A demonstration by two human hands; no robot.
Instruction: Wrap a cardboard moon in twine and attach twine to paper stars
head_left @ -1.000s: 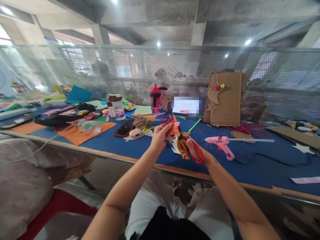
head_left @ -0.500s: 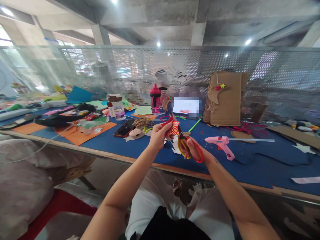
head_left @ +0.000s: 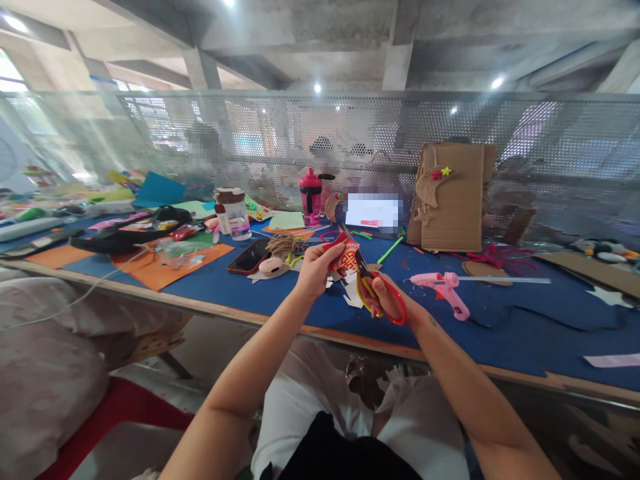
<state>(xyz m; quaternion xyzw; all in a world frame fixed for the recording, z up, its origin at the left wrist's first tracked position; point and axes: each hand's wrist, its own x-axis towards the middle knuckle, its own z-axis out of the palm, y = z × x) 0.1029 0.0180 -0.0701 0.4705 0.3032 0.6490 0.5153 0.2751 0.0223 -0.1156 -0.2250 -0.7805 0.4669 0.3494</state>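
- Left hand point(head_left: 316, 270): grip closed, pinching a red patterned paper piece point(head_left: 346, 257) above the desk point(head_left: 340, 327).
- Right hand point(head_left: 386, 297): grip closed on red-handled scissors point(head_left: 396, 305), blades at the paper's edge.
- Cutting looks in hand; the next snip calls for closing the blades along that edge.

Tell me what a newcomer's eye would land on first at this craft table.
The red-handled scissors in the right hand stand out first, at the table's middle, their blades by the red-and-gold paper pinched in the left hand. Just right of them, a pink glue gun lies on the blue-covered table. Farther back stand a pink bottle and, to its right, a tall cardboard sheet with small flowers.
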